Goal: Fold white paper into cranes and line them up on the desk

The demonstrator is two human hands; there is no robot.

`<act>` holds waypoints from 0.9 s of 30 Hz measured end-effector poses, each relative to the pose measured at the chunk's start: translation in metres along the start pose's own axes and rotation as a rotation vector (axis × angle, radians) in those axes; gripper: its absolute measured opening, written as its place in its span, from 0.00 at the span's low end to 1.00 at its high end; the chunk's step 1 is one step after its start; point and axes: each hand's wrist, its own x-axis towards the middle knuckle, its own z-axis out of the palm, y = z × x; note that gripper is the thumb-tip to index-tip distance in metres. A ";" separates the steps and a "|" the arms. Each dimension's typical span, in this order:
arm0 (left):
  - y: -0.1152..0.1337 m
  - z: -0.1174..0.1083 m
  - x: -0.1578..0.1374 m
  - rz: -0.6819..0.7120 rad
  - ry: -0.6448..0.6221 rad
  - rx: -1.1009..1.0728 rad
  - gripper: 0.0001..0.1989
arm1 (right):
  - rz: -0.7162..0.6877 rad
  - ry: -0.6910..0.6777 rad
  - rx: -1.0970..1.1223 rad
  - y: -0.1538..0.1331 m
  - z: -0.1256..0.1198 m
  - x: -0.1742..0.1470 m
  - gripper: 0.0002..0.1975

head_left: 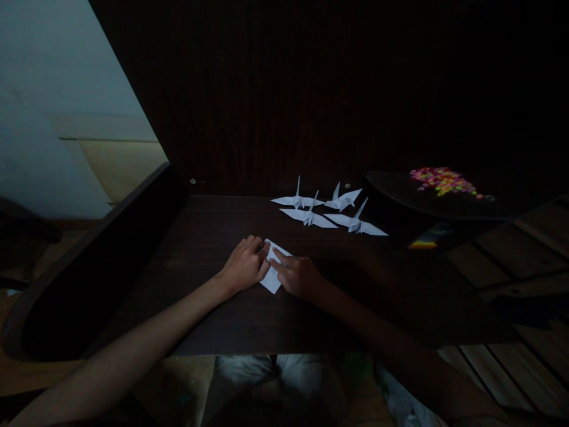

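A small white folded paper [272, 281] lies on the dark tabletop in front of me, one corner toward me. My left hand [245, 264] is closed at its left edge, fingers curled and pressed onto it. From the other side my right hand [299, 274] grips the paper, with the index finger stretched over its upper part and the other fingers bent. The hands partly cover the sheet, so its exact folds are hard to make out. Several white paper cranes, among them a front one [355, 224] and a back left one [298, 201], stand beyond my hands.
A dark upright panel [267, 107] closes off the back of the table [200, 332]. At the left rises a raised side board [102, 255]. On a dark shelf at the right sits a heap of small pink and yellow pieces [444, 181], above a rainbow-coloured item [427, 238].
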 end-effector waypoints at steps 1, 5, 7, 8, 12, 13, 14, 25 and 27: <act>0.000 0.000 0.000 -0.003 -0.003 0.006 0.21 | -0.002 0.003 -0.005 0.000 0.001 0.000 0.19; -0.001 0.000 0.001 -0.008 -0.033 0.043 0.22 | -0.025 0.018 -0.026 0.002 0.004 0.000 0.19; -0.001 -0.001 0.001 -0.005 -0.049 0.065 0.23 | -0.025 0.023 -0.030 0.002 0.004 0.000 0.19; -0.001 -0.001 0.001 -0.004 -0.056 0.075 0.23 | -0.024 0.024 -0.028 0.002 0.004 0.000 0.19; -0.002 -0.002 0.001 0.008 -0.076 0.078 0.24 | -0.035 0.009 -0.034 0.000 0.001 0.000 0.19; -0.002 -0.002 0.001 0.012 -0.078 0.077 0.24 | -0.037 0.004 -0.042 0.000 0.001 0.000 0.19; -0.002 -0.002 0.001 0.016 -0.078 0.079 0.24 | -0.037 0.000 -0.050 0.000 0.000 0.000 0.20; -0.004 -0.003 0.002 0.033 -0.100 0.089 0.24 | -0.045 -0.046 -0.065 -0.002 -0.003 -0.003 0.24; -0.004 -0.003 0.002 0.036 -0.098 0.088 0.24 | -0.048 -0.056 -0.068 -0.004 -0.004 -0.003 0.24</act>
